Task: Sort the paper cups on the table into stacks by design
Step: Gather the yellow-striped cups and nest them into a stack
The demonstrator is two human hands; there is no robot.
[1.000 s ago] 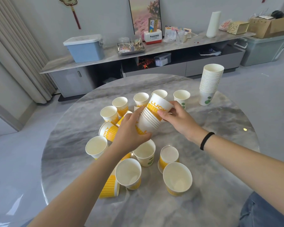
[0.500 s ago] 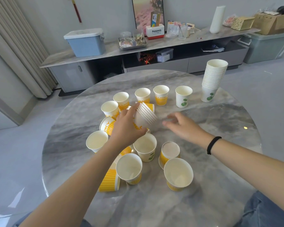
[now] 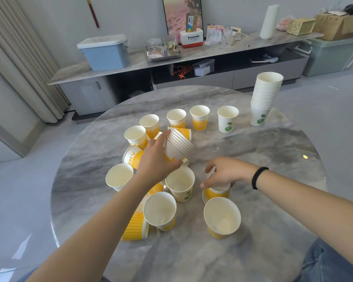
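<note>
My left hand [image 3: 158,159] grips a tilted stack of yellow LUCKY cups [image 3: 178,144] above the middle of the round marble table [image 3: 273,151]. My right hand [image 3: 222,173] rests over the rim of an upright yellow cup [image 3: 216,193], fingers curled around its top. Several loose yellow cups stand or lie around, such as a yellow cup [image 3: 222,217] near me and another yellow cup [image 3: 199,118] at the far side. Green-leaf cups stand among them: one green-leaf cup [image 3: 180,184] between my hands, another green-leaf cup [image 3: 227,119] farther back. A tall stack of green-leaf cups [image 3: 265,96] stands at the far right.
A long grey sideboard [image 3: 192,58] runs along the wall behind the table, with a blue lidded box [image 3: 105,51], a tray and small items on it. A curtain [image 3: 18,58] hangs at the left. My knee in jeans [image 3: 332,261] shows at bottom right.
My right hand let go of the held stack and dropped down and toward me onto the yellow cup at the right. My left hand kept the stack, lowering it slightly.
</note>
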